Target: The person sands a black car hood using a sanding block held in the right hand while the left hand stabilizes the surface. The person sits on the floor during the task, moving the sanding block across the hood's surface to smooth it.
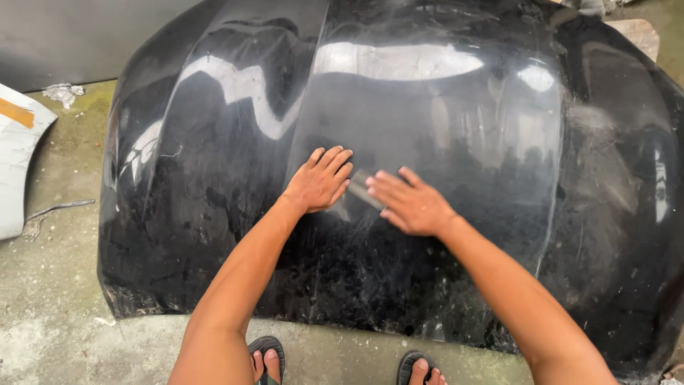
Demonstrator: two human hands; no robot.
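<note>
A large glossy black car hood (442, 93) lies on the concrete ground and fills most of the view. My left hand (318, 181) rests flat on it, palm down, fingers together. My right hand (410, 203) also lies flat on the hood and presses on a small grey sheet of sandpaper (361, 188), part of which shows between the two hands. A dull, scuffed patch of the hood surrounds both hands.
A white car body panel (18, 153) with an orange stripe lies at the left edge. A thin dark strip (60, 207) lies on the concrete (50, 285). My feet in flip-flops (267, 356) stand at the hood's near edge. A stone block (636, 32) sits top right.
</note>
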